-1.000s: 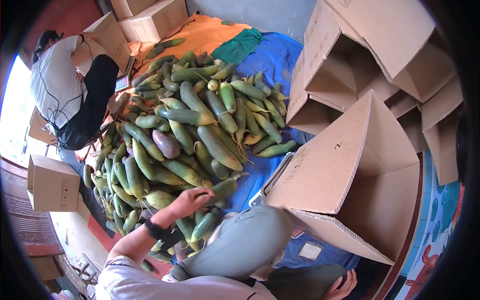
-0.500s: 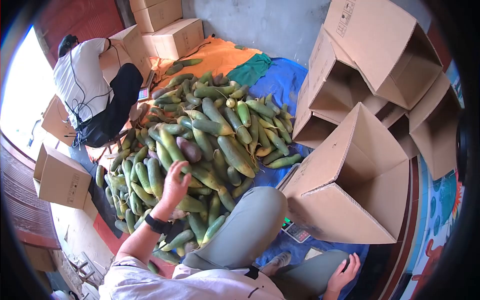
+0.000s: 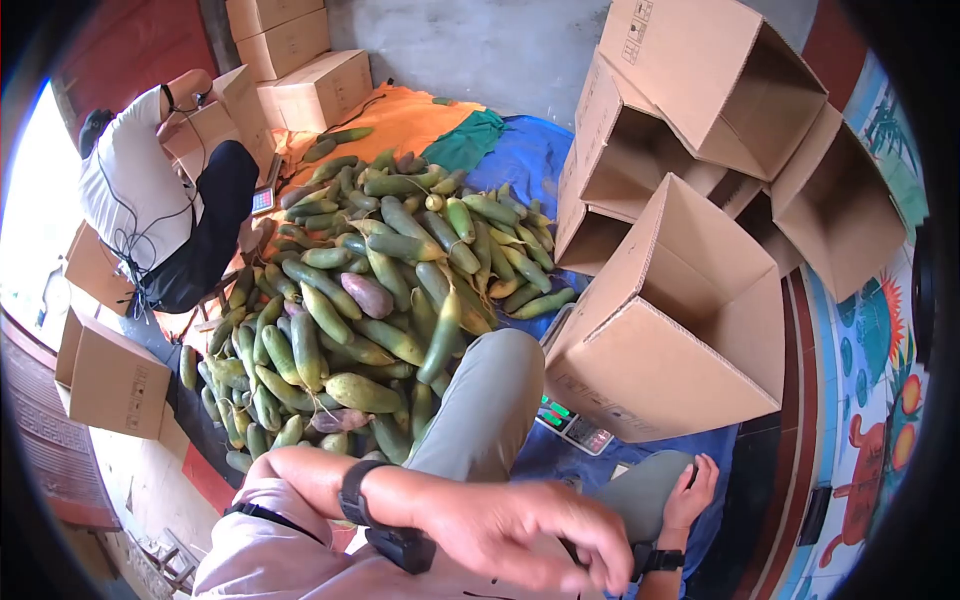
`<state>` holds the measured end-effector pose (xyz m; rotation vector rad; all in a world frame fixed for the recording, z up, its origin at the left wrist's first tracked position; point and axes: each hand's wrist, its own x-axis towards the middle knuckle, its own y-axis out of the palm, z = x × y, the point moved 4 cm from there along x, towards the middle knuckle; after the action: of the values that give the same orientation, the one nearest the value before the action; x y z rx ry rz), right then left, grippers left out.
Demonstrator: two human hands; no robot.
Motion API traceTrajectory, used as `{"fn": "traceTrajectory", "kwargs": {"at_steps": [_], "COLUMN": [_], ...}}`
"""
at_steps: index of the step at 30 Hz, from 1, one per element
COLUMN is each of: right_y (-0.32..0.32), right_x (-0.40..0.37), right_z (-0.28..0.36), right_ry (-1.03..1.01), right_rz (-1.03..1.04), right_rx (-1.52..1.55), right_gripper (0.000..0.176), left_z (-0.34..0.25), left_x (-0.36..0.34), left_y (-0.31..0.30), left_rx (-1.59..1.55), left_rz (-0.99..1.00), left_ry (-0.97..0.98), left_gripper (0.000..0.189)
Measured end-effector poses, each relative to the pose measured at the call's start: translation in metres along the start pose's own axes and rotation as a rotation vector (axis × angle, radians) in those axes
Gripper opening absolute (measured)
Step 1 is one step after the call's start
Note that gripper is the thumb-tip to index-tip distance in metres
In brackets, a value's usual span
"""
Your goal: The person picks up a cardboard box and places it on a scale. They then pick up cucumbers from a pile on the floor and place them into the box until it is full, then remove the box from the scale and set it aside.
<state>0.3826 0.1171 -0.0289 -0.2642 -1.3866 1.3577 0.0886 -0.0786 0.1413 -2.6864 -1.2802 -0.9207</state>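
My left hand [image 3: 530,535] reaches across my lap, a dark band on its wrist. Its fingers bend loosely downward, a little apart and slightly smeared, with nothing visible in them. By my right knee, my right hand [image 3: 690,495] is raised with its fingers spread and holds nothing. A big heap of green radishes [image 3: 400,245], some purplish, lies in front of me. One long radish [image 3: 440,335] lies on the near side, beside my left knee. An open cardboard box [image 3: 665,310] stands at my right, overlapping a digital scale [image 3: 575,430] with a lit green display.
Several open boxes [image 3: 690,110] are stacked at the right, by a painted wall [image 3: 880,400]. At the left a person [image 3: 150,190] in a white shirt bends over another box [image 3: 235,110]. Blue sheet [image 3: 530,165] and orange sheet [image 3: 400,115] lie under the heap.
My left hand has swung from over the radish heap back across my lap to the right. The view has shifted with my head. My right hand stays by the knee.
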Motion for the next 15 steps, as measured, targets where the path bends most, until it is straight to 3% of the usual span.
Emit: {"fn": "traceTrajectory", "kwargs": {"at_steps": [1, 3, 5, 7, 8, 10, 12, 15], "right_y": [-0.001, -0.003, -0.005, -0.011, -0.013, -0.013, -0.015, -0.015], "right_x": [-0.002, -0.006, -0.010, -0.015, -0.016, -0.018, -0.021, -0.022], "right_z": [-0.001, -0.003, -0.008, -0.012, -0.012, -0.014, -0.023, -0.031], "right_ry": [0.000, 0.012, 0.021, 0.041, 0.040, 0.051, 0.038, 0.034], "right_rz": [0.000, -0.014, -0.021, -0.036, -0.038, -0.044, -0.021, 0.002], "right_rx": [-0.004, -0.001, 0.004, 0.002, -0.005, -0.014, -0.067, -0.104], "right_gripper": [0.021, 0.021, 0.021, 0.021, 0.021, 0.021, 0.021, 0.018], "left_z": [0.001, -0.005, 0.005, 0.015, 0.005, -0.001, -0.001, -0.001], "left_x": [0.007, 0.015, 0.009, -0.013, -0.022, -0.043, -0.038, -0.019], "left_y": [0.009, 0.023, 0.001, -0.041, -0.060, -0.066, -0.043, -0.013], "left_rx": [-0.003, 0.008, 0.058, 0.044, 0.429, 0.493, 0.293, 0.105], "left_rz": [0.002, 0.056, 0.084, -0.350, -0.434, -0.433, -0.302, -0.065], "left_ry": [0.002, 0.212, -0.026, -0.177, -0.087, -0.054, -0.084, 0.137], "left_gripper": [0.033, 0.018, 0.031, 0.028, 0.021, 0.020, 0.021, 0.026]}}
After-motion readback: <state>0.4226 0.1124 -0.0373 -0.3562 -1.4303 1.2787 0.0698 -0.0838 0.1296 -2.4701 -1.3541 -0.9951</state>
